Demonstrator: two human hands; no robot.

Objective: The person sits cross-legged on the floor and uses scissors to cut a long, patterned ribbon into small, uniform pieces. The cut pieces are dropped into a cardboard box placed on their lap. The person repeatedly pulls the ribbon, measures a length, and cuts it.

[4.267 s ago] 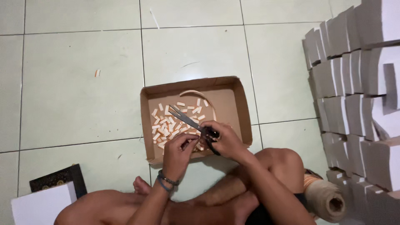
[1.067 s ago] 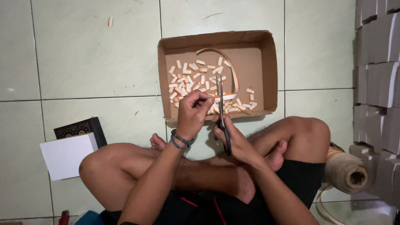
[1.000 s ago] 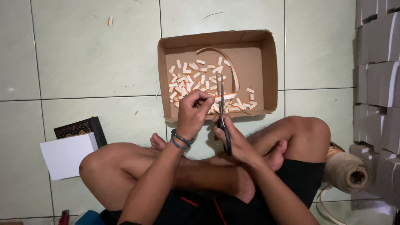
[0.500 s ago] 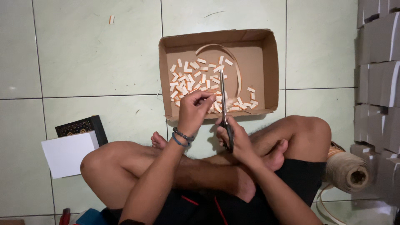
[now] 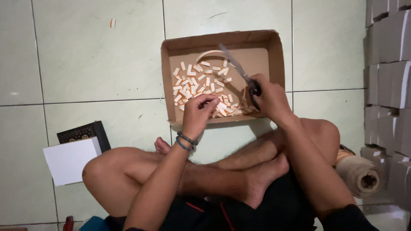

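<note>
A person is sitting cross-legged on the tiled floor (image 5: pixel 85 64), facing a shallow cardboard box (image 5: pixel 274 47) lying just past the knees. The right hand (image 5: pixel 270 97) is gripping the dark handles of a pair of scissors (image 5: pixel 239 72), fingers curled through them, with the blades pointing up and to the left over the inside of the box; whether the blades are parted cannot be told. The left hand (image 5: pixel 198 113), wearing beaded bracelets (image 5: pixel 186 142) at the wrist, is reaching over the near wall of the box, its fingers pinched narrowly on the end of a thin pale strip (image 5: pixel 245 100) that is curving around inside the box. Small cut pieces (image 5: pixel 192 83), pale with orange edges, are lying scattered across the left part of the box floor. A white sheet (image 5: pixel 70 160) is resting on a dark patterned book (image 5: pixel 81 133) at the left, a spool of twine (image 5: pixel 359 173) is lying by the right knee, and stacked grey boxes (image 5: pixel 387 60) are standing along the right edge.
</note>
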